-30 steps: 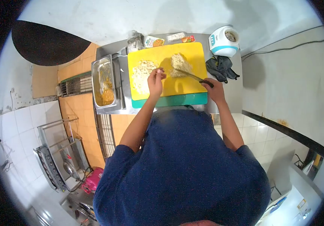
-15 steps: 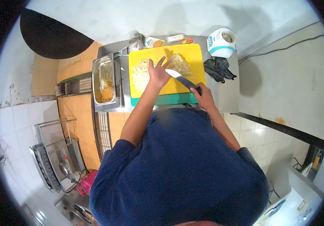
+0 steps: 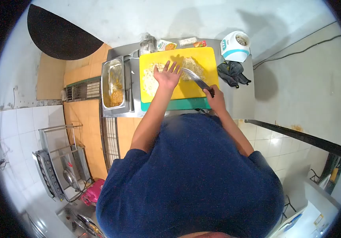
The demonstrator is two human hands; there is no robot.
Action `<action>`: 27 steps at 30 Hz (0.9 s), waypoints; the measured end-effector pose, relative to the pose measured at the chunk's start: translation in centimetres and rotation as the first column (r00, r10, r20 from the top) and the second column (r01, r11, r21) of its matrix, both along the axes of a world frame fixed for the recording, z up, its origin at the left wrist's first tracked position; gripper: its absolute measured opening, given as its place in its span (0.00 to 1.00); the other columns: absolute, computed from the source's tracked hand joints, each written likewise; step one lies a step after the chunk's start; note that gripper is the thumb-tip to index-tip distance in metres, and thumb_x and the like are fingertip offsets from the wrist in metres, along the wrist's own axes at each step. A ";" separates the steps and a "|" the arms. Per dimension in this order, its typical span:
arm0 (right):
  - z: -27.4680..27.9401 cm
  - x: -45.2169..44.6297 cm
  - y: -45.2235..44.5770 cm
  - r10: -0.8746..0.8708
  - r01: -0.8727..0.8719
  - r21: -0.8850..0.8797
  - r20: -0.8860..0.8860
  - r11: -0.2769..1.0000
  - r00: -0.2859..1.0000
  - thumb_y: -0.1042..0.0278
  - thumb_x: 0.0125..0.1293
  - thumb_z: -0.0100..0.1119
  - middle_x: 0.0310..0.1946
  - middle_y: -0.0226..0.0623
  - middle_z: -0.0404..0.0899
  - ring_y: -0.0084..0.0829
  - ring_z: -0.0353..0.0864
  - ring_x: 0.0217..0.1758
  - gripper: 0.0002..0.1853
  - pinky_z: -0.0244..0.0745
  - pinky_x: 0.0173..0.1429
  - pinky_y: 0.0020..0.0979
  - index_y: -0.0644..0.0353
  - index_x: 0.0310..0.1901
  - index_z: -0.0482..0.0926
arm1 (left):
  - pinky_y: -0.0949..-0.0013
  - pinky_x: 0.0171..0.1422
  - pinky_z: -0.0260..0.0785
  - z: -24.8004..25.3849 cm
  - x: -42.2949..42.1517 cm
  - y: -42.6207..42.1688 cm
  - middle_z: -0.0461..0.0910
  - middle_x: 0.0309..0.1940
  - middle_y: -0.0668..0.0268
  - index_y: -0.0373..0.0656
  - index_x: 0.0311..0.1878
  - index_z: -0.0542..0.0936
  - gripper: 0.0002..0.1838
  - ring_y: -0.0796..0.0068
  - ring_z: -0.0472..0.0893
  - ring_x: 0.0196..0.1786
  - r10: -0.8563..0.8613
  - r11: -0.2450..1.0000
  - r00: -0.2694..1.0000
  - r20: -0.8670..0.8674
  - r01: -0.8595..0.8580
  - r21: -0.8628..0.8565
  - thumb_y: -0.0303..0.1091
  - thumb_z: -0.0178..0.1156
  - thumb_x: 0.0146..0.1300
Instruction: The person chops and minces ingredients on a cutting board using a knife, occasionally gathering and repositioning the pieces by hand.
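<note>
My left hand [image 3: 168, 77] hovers palm up over the middle of a yellow cutting board [image 3: 178, 93], its fingers spread and nothing in it. In my right hand [image 3: 216, 99] is the black handle of a kitchen knife [image 3: 194, 77]. The blade points up and left, its tip near the left fingers. Finely chopped pale food forms one pile [image 3: 149, 82] on the board's left side, partly behind the left hand. Another chopped pile [image 3: 194, 67] lies on the right side, past the blade. Under the yellow board, a green cutting board [image 3: 178, 104] shows along the near edge.
Left of the boards stands a metal food pan [image 3: 104, 89] with orange-yellow food inside. A black plastic bag [image 3: 234, 72] and a white-and-teal appliance [image 3: 230, 50] are at the right. Packets [image 3: 166, 45] and a plastic bag [image 3: 148, 43] line the back by the wall.
My left hand has turned so its palm faces up. The knife has tilted in my right hand, with the blade slightly more upright. The whole view has shifted a little.
</note>
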State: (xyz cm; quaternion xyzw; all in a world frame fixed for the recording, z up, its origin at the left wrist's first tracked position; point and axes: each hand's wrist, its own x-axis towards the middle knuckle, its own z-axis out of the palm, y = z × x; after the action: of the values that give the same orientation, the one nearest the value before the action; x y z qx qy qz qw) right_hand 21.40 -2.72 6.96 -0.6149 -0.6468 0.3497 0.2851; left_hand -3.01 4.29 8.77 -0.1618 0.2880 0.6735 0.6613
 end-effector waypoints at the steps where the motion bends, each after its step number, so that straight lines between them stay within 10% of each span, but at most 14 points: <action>1: 0.6 0.2 0.3 -0.014 0.014 -0.012 0.002 1.000 1.000 0.52 0.67 0.65 0.29 0.50 0.81 0.48 0.82 0.33 0.20 0.75 0.38 0.42 0.63 0.42 0.76 | 0.37 0.80 0.42 0.3 0.2 0.1 0.56 0.75 0.46 0.40 0.76 0.56 0.44 0.44 0.53 0.78 0.042 0.999 0.999 0.033 -0.041 -0.014 0.69 0.32 0.71; 11: 0.2 0.5 0.9 0.021 -0.027 0.056 0.112 0.998 0.993 0.51 0.67 0.63 0.33 0.51 0.82 0.52 0.83 0.37 0.19 0.76 0.41 0.45 0.61 0.42 0.76 | 0.37 0.79 0.40 1.5 1.3 -0.6 0.51 0.77 0.47 0.41 0.72 0.63 0.41 0.44 0.49 0.79 -0.316 0.949 0.942 -0.114 0.316 -0.017 0.66 0.25 0.74; 27: 3.0 0.2 2.8 0.017 -0.038 0.131 0.157 0.991 0.987 0.55 0.67 0.64 0.32 0.47 0.81 0.49 0.82 0.37 0.15 0.75 0.40 0.45 0.60 0.41 0.75 | 0.34 0.79 0.39 0.8 1.5 -1.4 0.51 0.78 0.50 0.45 0.78 0.51 0.42 0.45 0.49 0.80 -0.338 0.941 0.934 -0.115 0.334 -0.058 0.67 0.25 0.73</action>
State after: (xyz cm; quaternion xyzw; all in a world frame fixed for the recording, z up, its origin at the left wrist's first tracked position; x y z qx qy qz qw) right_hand 21.62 0.07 10.01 -0.6108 -0.6976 0.2604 0.2694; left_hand -1.52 2.85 9.60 -0.0808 0.3641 0.5537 0.7445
